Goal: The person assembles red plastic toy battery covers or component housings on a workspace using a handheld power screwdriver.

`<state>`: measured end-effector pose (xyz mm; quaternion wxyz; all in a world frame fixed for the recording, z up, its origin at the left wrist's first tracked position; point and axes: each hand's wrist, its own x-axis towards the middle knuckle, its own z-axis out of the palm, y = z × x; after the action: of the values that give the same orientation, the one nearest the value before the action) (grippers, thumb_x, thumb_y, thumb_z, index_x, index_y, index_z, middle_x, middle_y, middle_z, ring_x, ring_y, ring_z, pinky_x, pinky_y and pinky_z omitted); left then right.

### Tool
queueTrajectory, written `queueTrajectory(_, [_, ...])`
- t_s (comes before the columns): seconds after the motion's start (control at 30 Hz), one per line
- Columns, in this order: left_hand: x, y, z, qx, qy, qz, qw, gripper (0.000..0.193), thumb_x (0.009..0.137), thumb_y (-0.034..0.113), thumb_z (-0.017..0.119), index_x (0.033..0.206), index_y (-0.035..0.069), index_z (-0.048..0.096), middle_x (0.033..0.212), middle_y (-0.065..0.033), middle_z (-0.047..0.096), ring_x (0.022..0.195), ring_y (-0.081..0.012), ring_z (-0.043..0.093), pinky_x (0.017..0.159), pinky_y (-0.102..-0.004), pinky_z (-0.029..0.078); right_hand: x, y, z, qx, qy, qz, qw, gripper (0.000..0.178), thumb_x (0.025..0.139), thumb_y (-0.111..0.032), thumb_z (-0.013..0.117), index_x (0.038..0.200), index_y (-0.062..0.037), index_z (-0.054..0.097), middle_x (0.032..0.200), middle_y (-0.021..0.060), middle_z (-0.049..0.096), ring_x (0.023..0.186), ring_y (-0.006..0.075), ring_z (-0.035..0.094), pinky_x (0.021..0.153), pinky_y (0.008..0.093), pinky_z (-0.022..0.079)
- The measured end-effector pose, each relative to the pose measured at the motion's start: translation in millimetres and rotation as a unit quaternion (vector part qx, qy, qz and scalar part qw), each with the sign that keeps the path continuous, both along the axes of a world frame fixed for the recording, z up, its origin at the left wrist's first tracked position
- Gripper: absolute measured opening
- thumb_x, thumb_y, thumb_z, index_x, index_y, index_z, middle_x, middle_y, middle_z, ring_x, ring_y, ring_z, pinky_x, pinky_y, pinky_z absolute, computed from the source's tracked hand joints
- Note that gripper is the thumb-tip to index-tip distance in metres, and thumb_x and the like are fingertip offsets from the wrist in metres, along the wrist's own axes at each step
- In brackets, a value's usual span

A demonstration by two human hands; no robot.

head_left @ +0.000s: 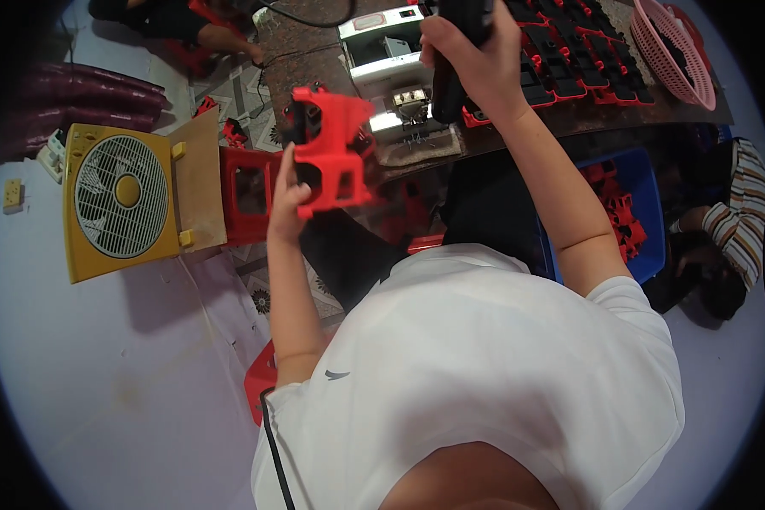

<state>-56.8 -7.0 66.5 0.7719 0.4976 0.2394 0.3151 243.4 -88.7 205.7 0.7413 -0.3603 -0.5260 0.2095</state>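
Note:
My left hand (pixel 287 204) is closed on the edge of a red plastic frame (pixel 331 157), a part with square openings and a dark piece at its left side. It is held up in front of the table's near edge, slightly blurred. My right hand (pixel 489 72) grips a thick black electric screwdriver (pixel 452 81), held upright; its tip is not plain to see. Directly left of that tool stands a white box-shaped screw feeder (pixel 381 51) with a metal mechanism (pixel 411 104) at its front.
Rows of red-and-black assemblies (pixel 561 64) cover the table's right side, beside a pink basket (pixel 671 55). Below stands a blue bin (pixel 646 204) of red parts. A yellow box fan (pixel 127 191) and red stool (pixel 251 183) are left. Other people sit far left and right.

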Motion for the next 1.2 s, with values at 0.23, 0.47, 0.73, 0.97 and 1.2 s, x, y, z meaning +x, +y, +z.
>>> queueTrajectory(0.23, [4,96,-3,-0.022,-0.014,-0.069,0.997,0.076,0.074,0.027,0.067,0.138,0.001,0.036,0.13,-0.0134,0.052,0.119,-0.0247,0.053,0.102,-0.037,0.043,-6,14,-44,0.109,-0.008,-0.08,0.991,0.034,0.078,-0.007,0.077,0.095,-0.004,0.049,0.071,-0.0006,0.059,0.062,0.0044,0.055,0.057,0.0193,0.045])
queueTrajectory(0.47, [-4,80,-29,-0.141,-0.245,-0.036,0.958,0.081,0.074,0.038,0.072,0.141,0.009,0.036,0.138,-0.0111,0.046,0.129,-0.0298,0.043,0.112,-0.0497,0.028,-12,14,-55,0.096,-0.058,-0.071,0.991,0.03,0.084,-0.007,0.069,0.103,-0.0006,0.046,0.077,0.0094,0.061,0.065,0.0137,0.061,0.059,0.026,0.051])
queueTrajectory(0.73, [-21,0,-51,-0.023,0.099,0.249,0.963,0.05,0.087,0.018,0.066,0.129,0.003,0.042,0.119,-0.0084,0.054,0.109,-0.0189,0.054,0.094,-0.0331,0.044,-16,24,-64,0.057,-0.092,-0.112,0.988,0.042,0.075,-0.015,0.081,0.103,-0.0027,0.052,0.08,-0.0005,0.059,0.07,0.0053,0.056,0.061,0.0197,0.046])
queueTrajectory(0.97, [28,-13,-44,0.107,0.302,0.286,0.903,0.066,0.081,0.037,0.073,0.121,-0.006,0.043,0.116,-0.0168,0.054,0.109,-0.0224,0.053,0.096,-0.0312,0.039,-23,53,-17,-0.112,-0.053,-0.029,0.992,0.023,0.086,-0.02,0.069,0.093,-0.0051,0.052,0.069,-0.0022,0.053,0.057,0.0065,0.05,0.051,0.024,0.04])
queueTrajectory(1.2, [15,-19,-20,0.133,0.365,0.286,0.876,0.074,0.074,0.047,0.077,0.116,-0.005,0.045,0.117,-0.0216,0.053,0.108,-0.0287,0.054,0.095,-0.039,0.041,-31,41,-10,-0.004,-0.021,-0.03,0.999,0.024,0.088,-0.019,0.069,0.091,-0.0056,0.05,0.068,-0.0016,0.054,0.053,0.0062,0.048,0.046,0.0231,0.038])
